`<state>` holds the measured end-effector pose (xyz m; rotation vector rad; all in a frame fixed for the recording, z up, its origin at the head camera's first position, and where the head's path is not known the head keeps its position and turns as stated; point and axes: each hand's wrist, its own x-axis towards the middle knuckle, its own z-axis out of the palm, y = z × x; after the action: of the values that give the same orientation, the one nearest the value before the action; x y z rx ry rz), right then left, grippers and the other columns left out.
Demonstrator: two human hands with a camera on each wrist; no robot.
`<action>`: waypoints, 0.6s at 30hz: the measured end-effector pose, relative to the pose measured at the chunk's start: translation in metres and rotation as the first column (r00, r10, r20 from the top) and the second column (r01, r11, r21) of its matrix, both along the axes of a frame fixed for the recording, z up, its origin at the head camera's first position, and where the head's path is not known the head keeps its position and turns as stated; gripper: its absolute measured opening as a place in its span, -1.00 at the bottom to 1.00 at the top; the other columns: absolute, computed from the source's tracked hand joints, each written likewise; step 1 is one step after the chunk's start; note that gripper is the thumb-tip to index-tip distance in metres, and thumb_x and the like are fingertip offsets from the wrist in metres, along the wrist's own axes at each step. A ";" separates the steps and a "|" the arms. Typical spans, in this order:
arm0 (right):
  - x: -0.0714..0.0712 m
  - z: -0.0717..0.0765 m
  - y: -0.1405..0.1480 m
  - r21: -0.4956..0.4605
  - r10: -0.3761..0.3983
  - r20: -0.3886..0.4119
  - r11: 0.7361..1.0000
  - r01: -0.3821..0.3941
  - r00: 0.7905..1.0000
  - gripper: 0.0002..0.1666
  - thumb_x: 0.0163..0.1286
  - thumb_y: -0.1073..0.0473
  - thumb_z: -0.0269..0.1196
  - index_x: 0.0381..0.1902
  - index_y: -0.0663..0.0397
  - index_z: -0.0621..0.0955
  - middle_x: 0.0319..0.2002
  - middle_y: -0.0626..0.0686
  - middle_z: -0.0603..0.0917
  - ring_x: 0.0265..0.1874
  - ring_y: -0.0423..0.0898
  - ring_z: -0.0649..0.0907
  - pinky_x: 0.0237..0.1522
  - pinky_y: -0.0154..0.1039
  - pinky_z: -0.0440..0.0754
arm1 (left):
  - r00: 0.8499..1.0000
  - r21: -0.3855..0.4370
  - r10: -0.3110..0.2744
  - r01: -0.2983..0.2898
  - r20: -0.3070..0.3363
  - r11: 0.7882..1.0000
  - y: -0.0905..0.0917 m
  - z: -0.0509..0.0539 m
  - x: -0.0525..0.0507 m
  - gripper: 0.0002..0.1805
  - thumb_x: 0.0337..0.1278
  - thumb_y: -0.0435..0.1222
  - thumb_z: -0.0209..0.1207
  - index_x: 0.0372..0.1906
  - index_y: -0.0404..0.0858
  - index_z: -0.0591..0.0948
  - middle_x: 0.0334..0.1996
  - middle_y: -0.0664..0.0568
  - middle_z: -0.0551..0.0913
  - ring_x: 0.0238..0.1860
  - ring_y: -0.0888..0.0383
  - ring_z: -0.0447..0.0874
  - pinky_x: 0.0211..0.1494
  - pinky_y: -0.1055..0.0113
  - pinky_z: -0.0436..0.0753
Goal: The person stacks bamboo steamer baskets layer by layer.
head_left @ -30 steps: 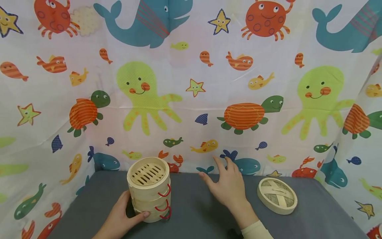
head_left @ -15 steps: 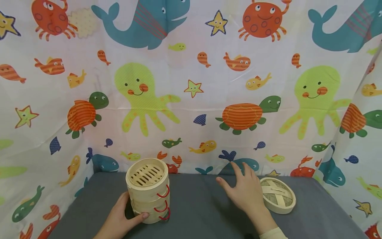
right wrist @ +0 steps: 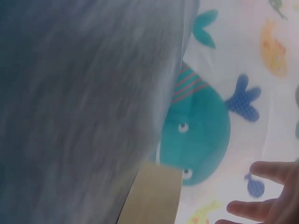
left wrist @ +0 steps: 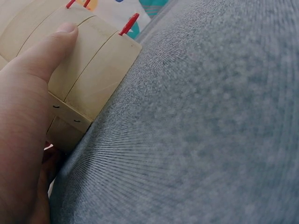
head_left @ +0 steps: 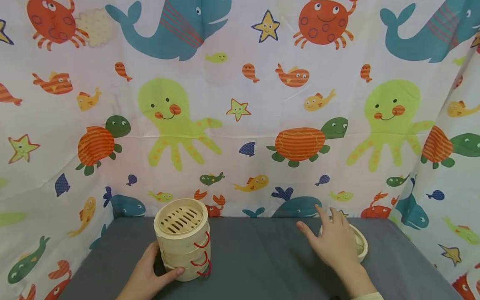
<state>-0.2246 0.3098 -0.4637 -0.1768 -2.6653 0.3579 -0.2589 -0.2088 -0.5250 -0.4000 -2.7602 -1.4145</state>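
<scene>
A stack of round bamboo steamer baskets (head_left: 181, 241) with red loops on its right side stands upright at left, its slatted inside facing up. My left hand (head_left: 148, 273) grips it low, thumb across the front; the left wrist view shows the thumb (left wrist: 51, 49) on the basket wall (left wrist: 100, 70). My right hand (head_left: 335, 241), fingers spread and holding nothing, hovers over the round woven lid (head_left: 361, 243) and hides much of it. In the right wrist view the fingers (right wrist: 254, 210) are apart from the lid's pale rim (right wrist: 154, 196).
A dark grey cloth (head_left: 255, 258) covers the table. Behind it and at both sides hangs a white curtain (head_left: 225, 166) printed with sea animals.
My right hand has moved right, from beside the lid to over it, with fingers still spread. The left hand keeps its hold on the stack; the head view has shifted slightly.
</scene>
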 end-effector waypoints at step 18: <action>0.024 -0.009 0.043 -0.009 -0.178 0.170 0.983 0.182 0.969 0.37 0.35 -0.77 0.12 0.67 0.18 0.29 0.42 0.72 0.18 0.33 0.76 0.28 0.22 0.73 0.31 | 1.000 -0.026 0.006 -0.005 0.015 1.000 0.001 0.005 0.001 0.24 0.22 0.21 0.53 0.72 -0.29 0.10 0.59 -0.34 0.27 0.56 -0.41 0.30 0.44 -0.49 0.39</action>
<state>-0.2004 0.3528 -0.4732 -0.4731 -2.7835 0.3298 -0.2574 -0.2075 -0.5201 -0.3841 -2.7920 -1.3868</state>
